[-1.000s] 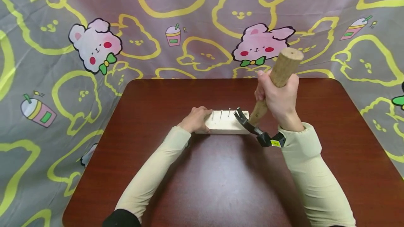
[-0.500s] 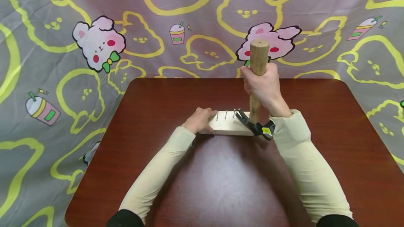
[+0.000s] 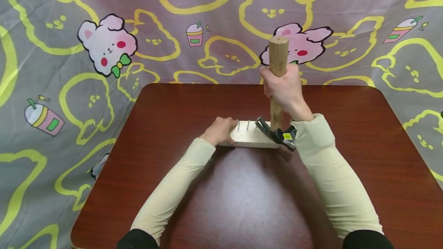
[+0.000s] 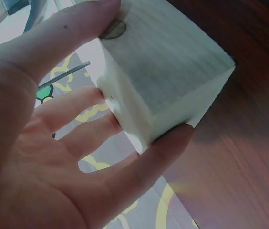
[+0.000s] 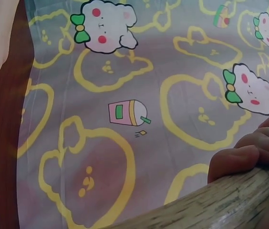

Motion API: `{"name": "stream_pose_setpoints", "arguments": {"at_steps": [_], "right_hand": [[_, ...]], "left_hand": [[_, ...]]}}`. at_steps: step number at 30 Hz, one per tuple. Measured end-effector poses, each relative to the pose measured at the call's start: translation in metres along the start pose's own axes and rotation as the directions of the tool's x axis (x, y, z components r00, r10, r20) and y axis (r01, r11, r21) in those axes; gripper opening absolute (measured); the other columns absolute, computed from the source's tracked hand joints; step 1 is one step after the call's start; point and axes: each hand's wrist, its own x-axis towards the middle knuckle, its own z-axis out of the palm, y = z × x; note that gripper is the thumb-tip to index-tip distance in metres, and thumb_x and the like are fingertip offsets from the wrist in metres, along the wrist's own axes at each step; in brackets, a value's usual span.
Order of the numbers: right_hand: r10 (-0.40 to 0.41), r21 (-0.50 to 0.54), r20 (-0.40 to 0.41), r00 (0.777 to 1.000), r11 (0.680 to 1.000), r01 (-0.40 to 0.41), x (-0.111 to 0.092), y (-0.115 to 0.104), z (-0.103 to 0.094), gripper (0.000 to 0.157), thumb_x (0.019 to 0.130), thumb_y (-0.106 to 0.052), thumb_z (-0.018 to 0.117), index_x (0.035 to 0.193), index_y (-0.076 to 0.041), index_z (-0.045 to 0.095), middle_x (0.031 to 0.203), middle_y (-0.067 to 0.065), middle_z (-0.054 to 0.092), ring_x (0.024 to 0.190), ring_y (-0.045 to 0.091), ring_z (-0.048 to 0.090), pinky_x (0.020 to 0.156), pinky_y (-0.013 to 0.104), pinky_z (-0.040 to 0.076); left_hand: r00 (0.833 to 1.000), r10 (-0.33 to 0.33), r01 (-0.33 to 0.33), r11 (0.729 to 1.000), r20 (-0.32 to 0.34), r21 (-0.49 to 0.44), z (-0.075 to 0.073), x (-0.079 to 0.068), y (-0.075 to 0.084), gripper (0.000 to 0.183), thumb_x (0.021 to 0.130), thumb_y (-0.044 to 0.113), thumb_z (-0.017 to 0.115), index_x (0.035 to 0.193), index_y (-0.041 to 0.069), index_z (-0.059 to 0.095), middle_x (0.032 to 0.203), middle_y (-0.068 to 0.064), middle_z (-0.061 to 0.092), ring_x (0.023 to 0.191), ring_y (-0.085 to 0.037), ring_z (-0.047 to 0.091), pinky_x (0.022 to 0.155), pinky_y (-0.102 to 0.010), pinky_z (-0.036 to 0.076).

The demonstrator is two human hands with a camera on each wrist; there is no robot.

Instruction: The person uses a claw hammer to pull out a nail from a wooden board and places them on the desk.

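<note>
A pale wooden block (image 3: pixel 249 140) (image 4: pixel 172 57) lies on the table, with thin nails (image 3: pixel 247 126) standing in its top. At its left end my left hand (image 3: pixel 219 131) (image 4: pixel 53 157) grips it, thumb on the near side and fingers spread across the top and end. My right hand (image 3: pixel 284 87) (image 5: pixel 249 155) grips the wooden handle of a claw hammer (image 3: pixel 277 116) (image 5: pixel 211 205), which stands nearly upright, butt up. Low over the block's right part, the hammer's black claw points left and overlaps a third nail. The striking face points right, toward the right sleeve.
The dark red-brown table (image 3: pixel 173 103) has rounded far corners. Behind and beside it hangs a cloth (image 3: pixel 221 14) with cartoon rabbits and drink cups. A dark knot (image 4: pixel 113 29) marks the block's side.
The hammer has swung from a rightward tilt to nearly upright. My right hand and the hammer head moved left, bringing the claw over the third nail. My left hand keeps its grip.
</note>
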Motion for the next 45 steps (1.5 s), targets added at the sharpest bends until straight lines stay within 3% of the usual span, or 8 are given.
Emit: {"name": "stream_pose_setpoints", "arguments": {"at_steps": [8, 24, 45], "right_hand": [[0.017, 0.125, -0.029, 0.999, 0.992, -0.014, 0.003, 0.003, 0.001, 0.028, 0.086, -0.006, 0.06, 0.064, -0.002, 0.044, 0.045, 0.001, 0.042, 0.035, 0.012, 0.038, 0.035, 0.025, 0.032], [-0.047, 0.203, -0.064, 0.997, 0.977, 0.06, -0.002, 0.002, -0.003, 0.029, 0.086, -0.002, 0.058, 0.058, -0.003, 0.048, 0.045, 0.003, 0.043, 0.035, 0.013, 0.036, 0.036, 0.025, 0.031], [-0.229, 0.299, -0.189, 0.955, 0.913, 0.278, -0.017, 0.007, -0.019, 0.031, 0.086, 0.003, 0.054, 0.058, -0.003, 0.045, 0.044, 0.001, 0.034, 0.036, 0.014, 0.027, 0.034, 0.026, 0.022]], "left_hand": [[1.0, -0.006, 0.006, 1.0, 0.006, -0.008, 0.0, 0.0, 0.001, 0.083, 0.068, 0.023, 0.088, 0.141, 0.009, 0.05, 0.129, -0.011, 0.061, 0.122, -0.039, 0.051, 0.11, -0.043, 0.037], [1.0, -0.02, 0.02, 1.0, 0.016, -0.003, -0.002, 0.0, 0.001, 0.084, 0.068, 0.023, 0.088, 0.141, 0.009, 0.049, 0.129, -0.012, 0.06, 0.125, -0.04, 0.05, 0.112, -0.043, 0.035], [1.0, -0.009, 0.009, 1.0, 0.002, 0.019, -0.003, -0.001, 0.004, 0.083, 0.067, 0.022, 0.088, 0.14, 0.009, 0.051, 0.128, -0.013, 0.062, 0.122, -0.038, 0.053, 0.11, -0.044, 0.037]]}}
